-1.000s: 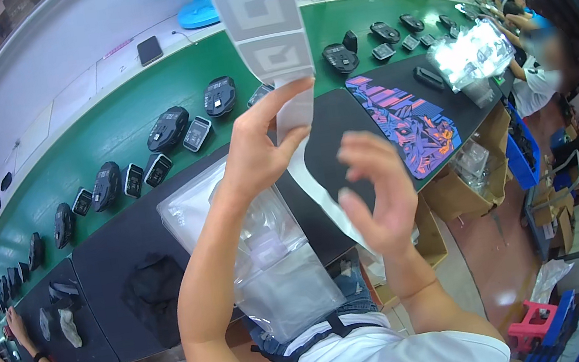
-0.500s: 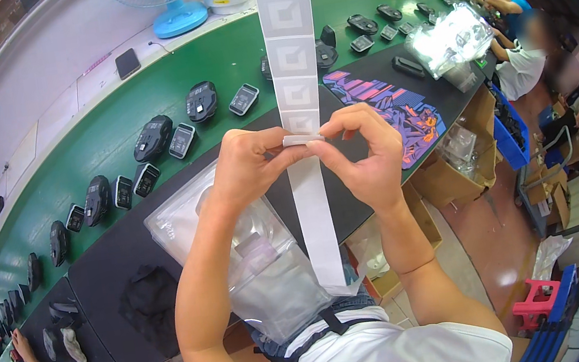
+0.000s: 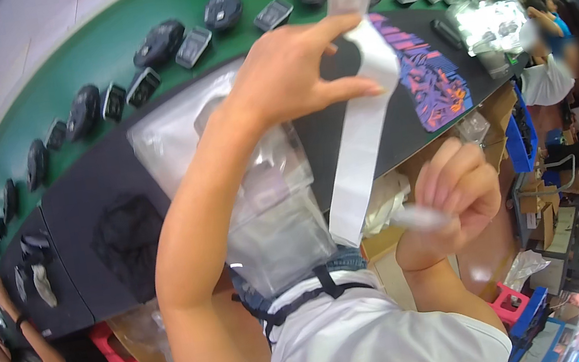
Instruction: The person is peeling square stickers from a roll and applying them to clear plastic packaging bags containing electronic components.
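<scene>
From my remote seat, the largest thing I see is the green bench (image 3: 99,56), curving across the back. In front of it runs the black worktop (image 3: 77,213). Clear plastic bags (image 3: 280,246) lie on that, partly behind my left forearm, their near end over the worktop's edge. The pale label strip (image 3: 356,178) is up in the air right of the bags; it comes down from the top of the view, bends at my left hand and hangs toward the worktop's near edge. Behind it, to the right, lies a colourful patterned mat (image 3: 431,77), and far to the left a black bundle (image 3: 131,231).

My left hand (image 3: 289,76) has hold of the strip, thumb and forefinger parted in a wide C with their tips at it; I cannot tell how firmly. My right hand (image 3: 463,192), low and apart from the strip, has its fingers curled in around a small piece. Black mice (image 3: 160,43) stand along the bench, with smaller rectangular devices (image 3: 195,47) beside them. Smallest is that pale piece (image 3: 418,218) at my right fingertips, too blurred to make out.
</scene>
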{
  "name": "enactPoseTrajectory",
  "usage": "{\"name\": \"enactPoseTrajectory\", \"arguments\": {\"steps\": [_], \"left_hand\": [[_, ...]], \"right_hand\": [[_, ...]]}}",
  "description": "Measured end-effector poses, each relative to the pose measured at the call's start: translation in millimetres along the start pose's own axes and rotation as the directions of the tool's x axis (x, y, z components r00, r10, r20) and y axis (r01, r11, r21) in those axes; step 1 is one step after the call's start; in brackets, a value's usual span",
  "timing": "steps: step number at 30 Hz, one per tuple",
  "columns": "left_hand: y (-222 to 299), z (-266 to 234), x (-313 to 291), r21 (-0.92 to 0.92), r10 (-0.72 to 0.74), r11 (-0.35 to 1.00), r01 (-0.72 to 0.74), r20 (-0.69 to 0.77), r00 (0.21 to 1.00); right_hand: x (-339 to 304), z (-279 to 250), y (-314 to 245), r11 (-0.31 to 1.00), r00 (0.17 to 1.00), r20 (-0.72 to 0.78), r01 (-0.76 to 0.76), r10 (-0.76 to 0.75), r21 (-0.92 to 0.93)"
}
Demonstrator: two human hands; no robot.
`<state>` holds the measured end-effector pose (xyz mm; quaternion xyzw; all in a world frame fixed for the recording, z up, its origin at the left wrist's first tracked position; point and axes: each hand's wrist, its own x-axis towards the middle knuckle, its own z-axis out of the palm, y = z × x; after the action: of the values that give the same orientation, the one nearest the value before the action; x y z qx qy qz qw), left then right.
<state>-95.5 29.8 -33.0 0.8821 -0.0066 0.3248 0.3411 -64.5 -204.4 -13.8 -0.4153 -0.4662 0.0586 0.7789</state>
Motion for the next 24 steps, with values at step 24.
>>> {"name": "enactPoseTrajectory", "arguments": {"steps": [24], "left_hand": [[0,1,4,-0.071,0.053,0.996,-0.054,-0.019,0.998]], "right_hand": [[-68,-1,63,0.564,0.522,0.247,-0.632,0.816,-0.531]]}}
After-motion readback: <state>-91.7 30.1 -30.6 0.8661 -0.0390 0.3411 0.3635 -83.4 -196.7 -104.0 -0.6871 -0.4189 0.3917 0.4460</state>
